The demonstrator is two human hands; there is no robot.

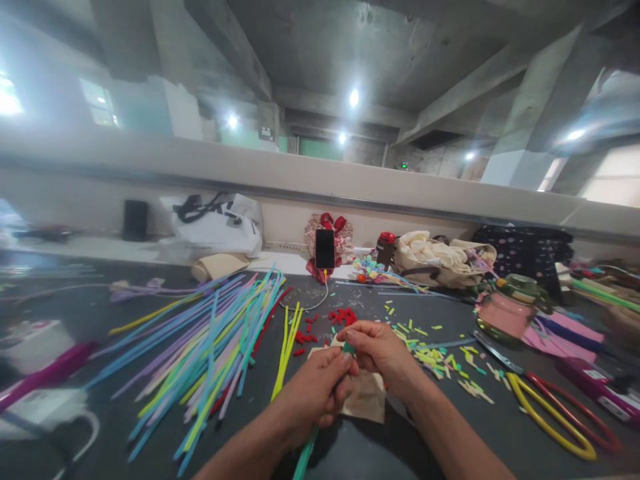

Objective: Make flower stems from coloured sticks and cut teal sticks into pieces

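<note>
Nearest, a green strip [305, 457] runs up from the bottom edge into the left hand [325, 381], whose fingers are curled closed around it; the right hand [383, 350] meets it there, thumb and fingers narrowed on the tip showing above. Whether this is one strip or several is hard to tell, the fingers covering most of it. The step in hand looks like working that end; the next move seems to call for a steady left grip and fine right fingertips. Just beneath lies a beige sheet [367, 402]. Scissors [520, 371] lie to the right, a heap of coloured strips [213, 347] to the left. Beyond are red snippets [343, 315] and, farther, an upright phone [325, 250].
</note>
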